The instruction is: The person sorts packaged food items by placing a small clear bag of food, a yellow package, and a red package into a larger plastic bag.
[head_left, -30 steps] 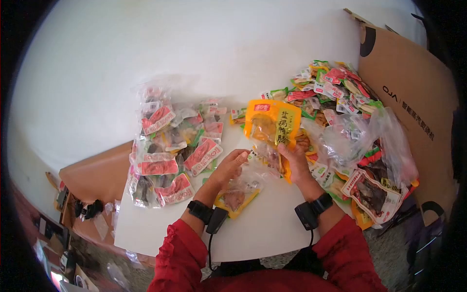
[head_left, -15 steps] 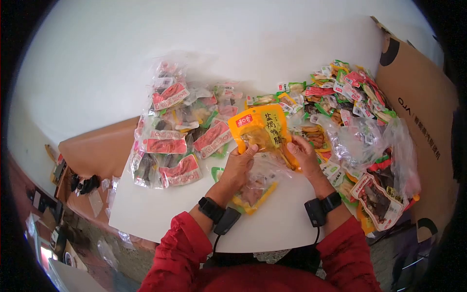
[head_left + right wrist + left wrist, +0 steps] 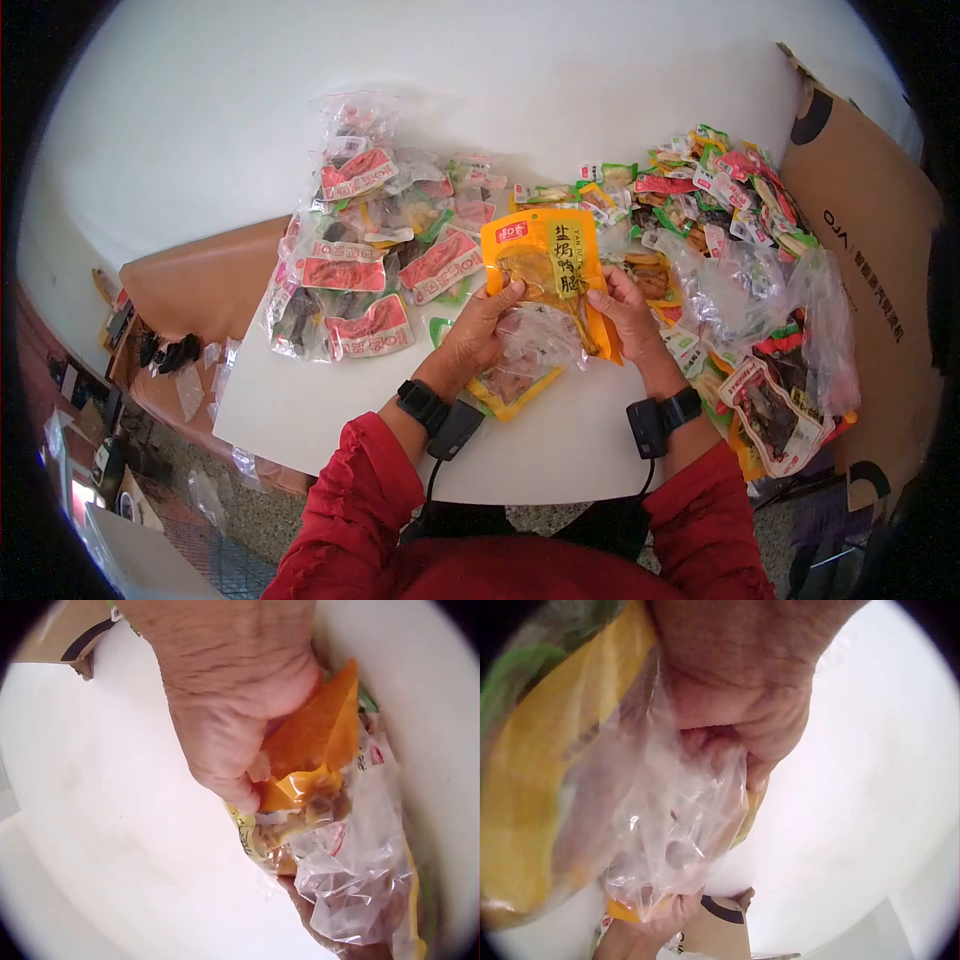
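Both hands hold up a yellow food pouch (image 3: 528,245) with dark Chinese lettering and a red label, its printed front towards the head camera. My left hand (image 3: 476,332) grips the lower left edge, thumb on the front. At the right edge, my right hand (image 3: 634,322) pinches the pouch with its thumb in front. Crinkled clear plastic (image 3: 679,817) hangs below the pouch, close to the left fingers. The pouch's orange back (image 3: 315,739) shows in the right wrist view. Under the hands, another yellow-edged clear packet (image 3: 520,395) lies on the white table (image 3: 560,460).
Clear bags of red-labelled packets (image 3: 345,270) are spread on the left. A large heap of mixed food packets (image 3: 700,190) fills the right, with a crumpled clear bag (image 3: 725,290) on it. A big cardboard box (image 3: 860,240) stands beyond the heap. White wall rises behind.
The left hand, empty at first, moved up and took hold of the pouch's left side. The pouch tilted, then came back more upright, and the right hand shifted along its right edge.
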Tool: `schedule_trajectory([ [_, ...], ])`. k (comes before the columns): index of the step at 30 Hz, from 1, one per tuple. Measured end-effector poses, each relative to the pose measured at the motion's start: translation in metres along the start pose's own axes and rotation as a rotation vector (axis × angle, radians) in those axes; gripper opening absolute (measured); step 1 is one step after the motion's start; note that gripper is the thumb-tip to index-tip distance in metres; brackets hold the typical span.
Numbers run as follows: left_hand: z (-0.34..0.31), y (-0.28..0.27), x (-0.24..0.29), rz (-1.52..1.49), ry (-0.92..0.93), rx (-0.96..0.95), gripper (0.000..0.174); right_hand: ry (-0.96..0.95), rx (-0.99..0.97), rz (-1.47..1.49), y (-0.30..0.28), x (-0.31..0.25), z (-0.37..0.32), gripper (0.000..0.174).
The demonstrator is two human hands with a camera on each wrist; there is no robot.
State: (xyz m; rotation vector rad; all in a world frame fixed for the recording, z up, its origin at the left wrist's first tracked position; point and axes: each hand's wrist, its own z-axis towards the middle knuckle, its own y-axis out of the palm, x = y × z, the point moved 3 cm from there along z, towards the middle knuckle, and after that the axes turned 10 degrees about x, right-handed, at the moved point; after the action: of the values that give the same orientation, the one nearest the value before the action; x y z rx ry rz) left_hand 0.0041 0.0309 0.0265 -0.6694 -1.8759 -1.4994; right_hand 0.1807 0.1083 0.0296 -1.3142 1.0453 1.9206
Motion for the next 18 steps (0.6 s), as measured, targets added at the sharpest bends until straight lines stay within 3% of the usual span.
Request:
schedule_trajectory([
  [18, 0.009, -0.011, -0.004, 0.033, -0.006, -0.1, 0.036, -0.018, -0.01, -0.018, 0.006, 0.001, -0.002, 0.035],
])
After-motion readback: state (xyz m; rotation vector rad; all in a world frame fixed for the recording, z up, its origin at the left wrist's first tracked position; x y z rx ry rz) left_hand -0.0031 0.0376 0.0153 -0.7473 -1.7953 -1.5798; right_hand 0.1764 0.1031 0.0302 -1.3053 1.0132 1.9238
